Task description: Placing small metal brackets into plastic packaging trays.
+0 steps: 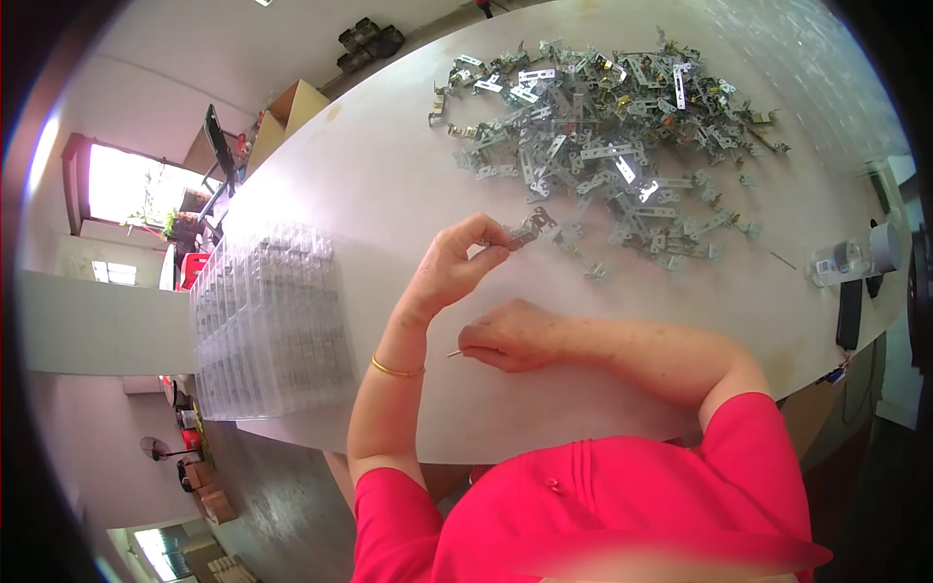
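**Small parts at risk of slipping or scattering**

While the left hand (455,264) pinches a small metal bracket (530,230) between thumb and fingertips, raised just above the counter (369,185), the grip looks light; in my judgement the bracket could drop or twist out. The right hand (507,335) rests on the counter, fingers curled shut round a thin pin (454,354) whose tip juts out to the left. That pin could slip and roll unseen. The loose pile (612,136) of brackets lies near the left hand; a careless sweep could scatter or snag them. Clear trays (267,321) stand well left.
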`<move>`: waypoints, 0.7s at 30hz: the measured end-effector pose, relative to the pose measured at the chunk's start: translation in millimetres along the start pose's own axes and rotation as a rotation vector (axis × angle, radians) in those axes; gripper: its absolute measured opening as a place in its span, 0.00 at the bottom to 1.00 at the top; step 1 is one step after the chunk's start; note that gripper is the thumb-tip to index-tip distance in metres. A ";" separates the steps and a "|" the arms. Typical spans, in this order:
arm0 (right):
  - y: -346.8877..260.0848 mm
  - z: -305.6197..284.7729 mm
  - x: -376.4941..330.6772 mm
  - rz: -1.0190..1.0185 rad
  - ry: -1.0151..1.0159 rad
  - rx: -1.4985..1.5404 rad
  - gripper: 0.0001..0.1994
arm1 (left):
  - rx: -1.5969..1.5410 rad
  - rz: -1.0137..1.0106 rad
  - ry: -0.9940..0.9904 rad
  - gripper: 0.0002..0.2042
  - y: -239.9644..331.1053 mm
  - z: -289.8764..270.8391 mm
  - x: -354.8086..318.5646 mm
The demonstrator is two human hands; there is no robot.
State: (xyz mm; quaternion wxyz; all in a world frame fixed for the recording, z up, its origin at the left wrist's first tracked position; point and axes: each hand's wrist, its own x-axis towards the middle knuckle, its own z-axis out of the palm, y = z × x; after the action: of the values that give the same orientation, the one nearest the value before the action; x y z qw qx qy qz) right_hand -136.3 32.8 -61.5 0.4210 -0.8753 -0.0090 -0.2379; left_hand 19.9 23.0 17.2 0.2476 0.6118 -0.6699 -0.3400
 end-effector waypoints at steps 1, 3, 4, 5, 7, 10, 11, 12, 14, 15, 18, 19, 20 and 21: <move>-1.5 -0.2 2.0 -0.005 -0.008 0.003 0.05 | -0.214 -0.015 -0.019 0.05 -9.4 -1.1 -0.2; -1.7 0.2 3.4 -0.007 -0.014 0.005 0.05 | -0.429 -0.028 -0.042 0.05 -14.6 -1.7 0.2; -0.2 1.1 2.7 -0.015 -0.005 0.005 0.05 | -0.497 -0.051 -0.004 0.05 -13.0 -1.0 0.7; 0.8 1.3 2.4 -0.023 0.004 0.005 0.05 | -0.564 -0.074 0.035 0.06 -10.9 -0.5 1.4; -0.3 -0.7 2.2 -0.008 -0.003 0.002 0.04 | -0.642 -0.030 0.020 0.05 -0.1 -1.5 3.0; -3.4 -3.1 2.7 0.003 -0.010 0.007 0.04 | -0.766 0.018 0.006 0.05 1.7 -1.8 10.7; -4.3 -3.2 3.3 0.006 -0.006 0.013 0.04 | -0.814 0.022 0.000 0.05 1.0 -2.1 12.7; -3.8 -3.4 3.4 0.007 -0.005 0.011 0.04 | -0.814 0.023 -0.002 0.05 1.0 -1.0 13.5; -2.8 -2.0 4.5 0.014 0.018 0.072 0.06 | -1.028 0.016 0.043 0.06 0.8 0.8 12.8; -2.0 -1.8 3.9 0.014 0.019 0.070 0.06 | -1.028 0.018 0.042 0.06 -0.5 1.0 12.9; -0.8 -2.4 3.0 0.069 0.050 0.149 0.06 | -1.119 -0.016 0.075 0.06 -12.6 -1.5 8.1; -1.8 -4.4 2.9 0.089 0.041 0.174 0.05 | -1.081 -0.037 0.141 0.06 -19.6 -3.2 3.8; -2.6 -6.1 2.9 0.110 0.032 0.200 0.05 | -1.044 -0.059 0.207 0.07 -26.9 -5.0 -0.9; -3.0 -7.0 3.6 0.104 0.026 0.201 0.05 | -1.043 -0.058 0.214 0.07 -34.7 -7.7 -6.7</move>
State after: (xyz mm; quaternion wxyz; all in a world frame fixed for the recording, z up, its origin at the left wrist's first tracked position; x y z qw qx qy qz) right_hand -136.7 28.9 -54.1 0.5186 -0.8247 0.0183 -0.2251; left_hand 49.1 27.8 -3.6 0.5764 0.4571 -0.3658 -0.5701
